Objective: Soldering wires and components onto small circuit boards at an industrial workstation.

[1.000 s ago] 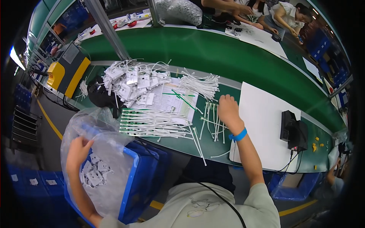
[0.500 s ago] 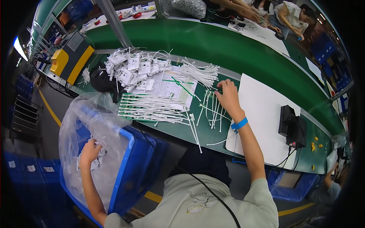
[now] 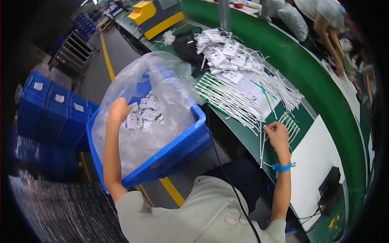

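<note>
My left hand is inside the clear plastic liner of a blue bin, at the left edge of a heap of white plastic housings. Its fingers are curled closed, and what they hold, if anything, is hidden. Over the green bench my right hand, with a blue wristband, pinches close beside a few loose white cables. Whether one is between the fingertips cannot be made out. A short row of white cables lies just beyond this hand.
Many white cables lie side by side on the bench, below a pile of white housings and a printed sheet. A white board carries a black device. Blue crates stand left. Another person's arms reach in across the bench.
The view has swung left, bringing the bin nearer the middle. My right hand has come from over the short cable row to its near side, and its fingers have closed. My left hand stays in the bin.
</note>
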Demonstrator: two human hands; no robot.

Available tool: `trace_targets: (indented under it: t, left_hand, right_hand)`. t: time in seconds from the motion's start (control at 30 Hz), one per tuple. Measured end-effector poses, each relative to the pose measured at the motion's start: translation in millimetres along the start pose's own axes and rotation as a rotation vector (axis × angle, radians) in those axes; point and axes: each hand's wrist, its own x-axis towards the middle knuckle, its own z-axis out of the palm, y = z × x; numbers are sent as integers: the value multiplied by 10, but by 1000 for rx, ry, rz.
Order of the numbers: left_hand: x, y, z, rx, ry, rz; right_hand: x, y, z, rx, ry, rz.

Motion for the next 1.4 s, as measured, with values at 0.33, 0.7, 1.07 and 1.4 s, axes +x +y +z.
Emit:
trace_targets:
  t: [0.33,0.7,1.07,1.4]
  left_hand:
    - [1087,-80,1840,-559,-72,255]
    - [838,3010,596,-836,-71,630]
    - [-107,3736,-241,-798,-99,805]
    - [-312,3602,-485,-832,-95,832]
  right_hand:
    - [-76,-165,-290,620,445,-148]
    - [-611,-27,-590,743,666,-318]
    - [-1088,166,-843,689,962,-389]
    - [-1170,302,-873,745,1106,-451]
